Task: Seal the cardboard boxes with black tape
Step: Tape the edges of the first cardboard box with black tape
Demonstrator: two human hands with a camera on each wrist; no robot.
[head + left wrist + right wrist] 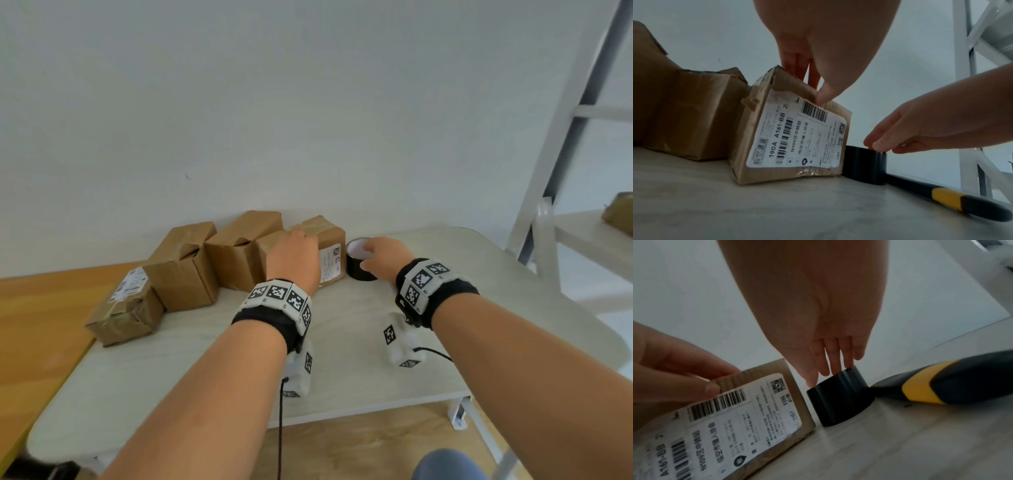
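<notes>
A cardboard box with a white shipping label (330, 263) (797, 138) (756, 418) stands tilted on the pale table (205, 359). My left hand (294, 253) (813, 88) grips its top edge, fingers over the top and thumb on the labelled face. Just to its right lies a black tape roll (356, 270) (865, 164) (840, 400), flat on the table. My right hand (376, 253) (830, 369) reaches down onto it. Its straight fingertips touch the roll's top rim, and the thumb is at the near side.
Three more cardboard boxes (185, 267) stand in a row left of the held one, by the wall. A black and yellow tool handle (945, 199) (941, 389) lies right of the roll. A white metal frame (565, 137) rises at the right. An orange surface (34, 325) adjoins the left.
</notes>
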